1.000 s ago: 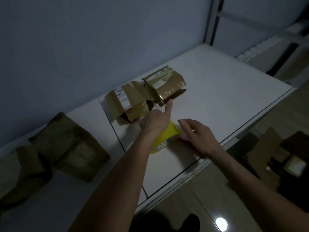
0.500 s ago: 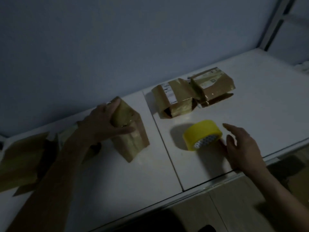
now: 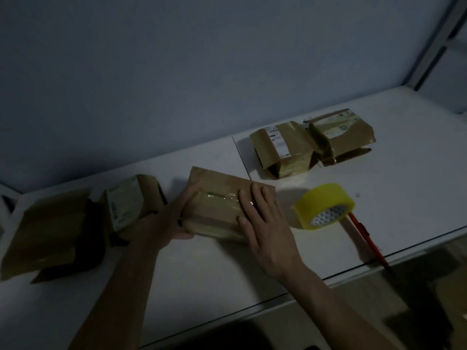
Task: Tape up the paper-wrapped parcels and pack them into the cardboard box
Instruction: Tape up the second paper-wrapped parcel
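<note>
Dim room, blue-grey wall behind a white table point(image 3: 391, 188) made of two tops butted together, the seam running between them.

Right hand point(image 3: 265, 223): fingers point(image 3: 255, 198) straight and spread, laid flat on top of the brown parcel point(image 3: 217, 200) at mid-table, thumb against its near edge. Pressing, not curled round it. Left hand point(image 3: 174, 218): fingers wrapped round the parcel's left end, thumb on top near the far edge, a firm grip. The parcel lies on the left tabletop, just left of the seam, with glossy clear tape across its upper face and a flat paper flap sticking out behind.

Just right of the right hand, apart from it: a yellow tape roll point(image 3: 326, 205), tilted, its open core facing the camera. An orange-handled tool point(image 3: 366, 238) lies beside the roll and runs toward the table's near edge; too dark to say what kind.

Farther back on the right tabletop: two labelled parcels point(image 3: 283, 150), side by side and touching, both shiny with tape.

Left of the left hand: another parcel with a pale label point(image 3: 126, 203), and past it a large loose sheet of brown paper point(image 3: 48, 236), crumpled, at the left end of the table.

The cardboard box cannot be made out.
</note>
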